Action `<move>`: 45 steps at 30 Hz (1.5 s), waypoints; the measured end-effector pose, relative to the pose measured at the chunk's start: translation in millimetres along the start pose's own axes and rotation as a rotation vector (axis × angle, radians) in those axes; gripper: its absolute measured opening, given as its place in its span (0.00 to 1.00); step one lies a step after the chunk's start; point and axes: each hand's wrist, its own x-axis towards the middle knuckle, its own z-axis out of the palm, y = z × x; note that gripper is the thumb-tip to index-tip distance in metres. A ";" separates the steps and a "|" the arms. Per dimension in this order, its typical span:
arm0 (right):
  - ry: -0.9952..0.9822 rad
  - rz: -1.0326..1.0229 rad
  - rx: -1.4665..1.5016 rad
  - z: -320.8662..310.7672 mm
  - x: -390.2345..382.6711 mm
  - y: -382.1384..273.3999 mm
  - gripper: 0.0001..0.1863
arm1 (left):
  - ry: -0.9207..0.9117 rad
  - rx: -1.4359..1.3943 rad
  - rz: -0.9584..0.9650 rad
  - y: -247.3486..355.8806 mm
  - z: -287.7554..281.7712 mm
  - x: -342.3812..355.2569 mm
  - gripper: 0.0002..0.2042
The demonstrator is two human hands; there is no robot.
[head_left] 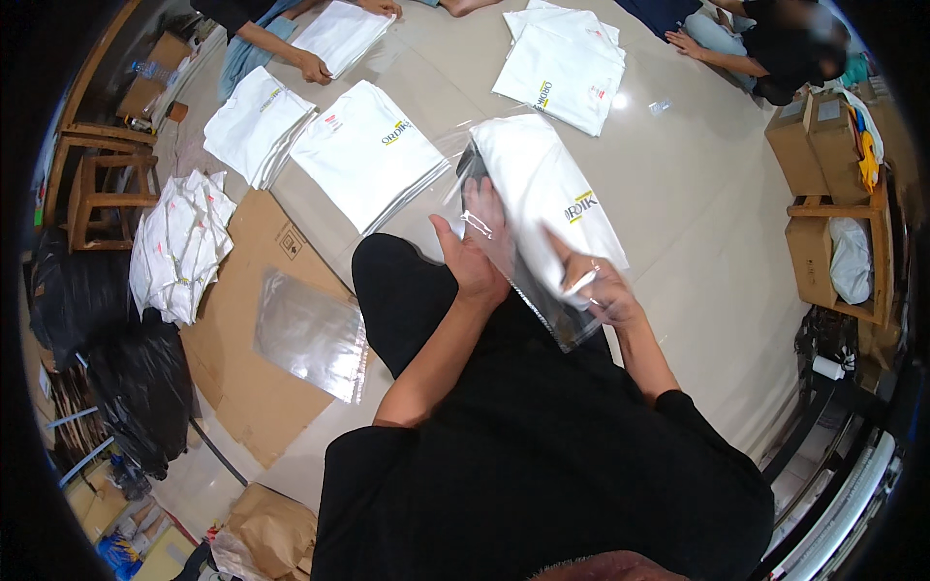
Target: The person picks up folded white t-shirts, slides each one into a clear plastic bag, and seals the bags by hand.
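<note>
A: Entry, head view. The person sits on the pale tiled floor (pixel 678 194), legs in black, both forearms reaching forward. What is in hand?

B: A folded white T-shirt with a yellow and black chest mark (pixel 542 189), lying partly inside a clear plastic sleeve bag (pixel 557 315). It sits over the person's knee, just above the lap.

A: Left hand?

B: The left hand (pixel 475 257) is open, fingers extended, pressed flat against the bag's left side near its mouth. It touches the plastic; it does not clasp it.

A: Right hand?

B: The right hand (pixel 596 286) is closed in a pinch on the bag's lower right edge, fingers curled over the plastic and the shirt's hem.

A: Surroundings?

B: To the left, two stacks of bagged white shirts (pixel 320 145) lie side by side on the floor. Beyond the held shirt, a further stack of white shirts (pixel 567 63). At lower left, a flattened brown cardboard sheet (pixel 242 387) carries a stack of empty clear bags (pixel 310 334). Black plastic sacks (pixel 140 387) sit at far left. Another person's hand (pixel 315 68) rests on a shirt at the top.
</note>
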 end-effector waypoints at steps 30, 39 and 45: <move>-0.123 -0.126 -1.405 16.4 113.2 7.5 0.33 | 0.041 0.057 -0.028 -28.4 8.1 -31.0 0.38; -0.002 -0.158 -1.533 21.2 90.1 6.9 0.40 | 0.266 0.132 0.175 5.9 -36.3 19.6 0.42; -0.034 -0.326 -1.371 39.0 128.3 17.9 0.33 | 0.175 -0.032 0.176 11.8 -14.2 19.6 0.45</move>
